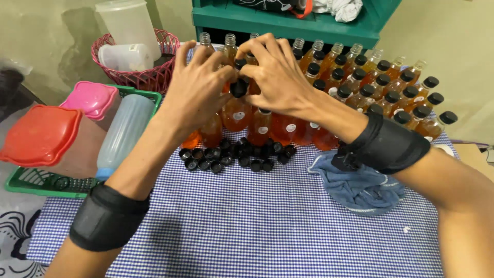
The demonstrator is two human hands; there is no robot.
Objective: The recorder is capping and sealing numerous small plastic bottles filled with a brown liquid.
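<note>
Black cap [239,87] in both hands' pinching grip, above white-labelled amber bottles [260,126].

Blue-and-white checked cloth covers table [257,226]. Small glass bottles of amber-orange liquid [260,126], black screw caps [234,154] loose. Crumpled blue rag [360,188]. Green plastic basket [41,183], red lid [38,135], pink lid [92,98], pink wicker basket [149,77]. Black wrist bands [383,144].

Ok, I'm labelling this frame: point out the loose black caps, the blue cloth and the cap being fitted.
Pile of loose black plastic caps [234,154], head view, middle of pile.
Crumpled blue cloth [360,188], head view, centre fold.
Black cap between both hands [239,87], head view, its side.
</note>
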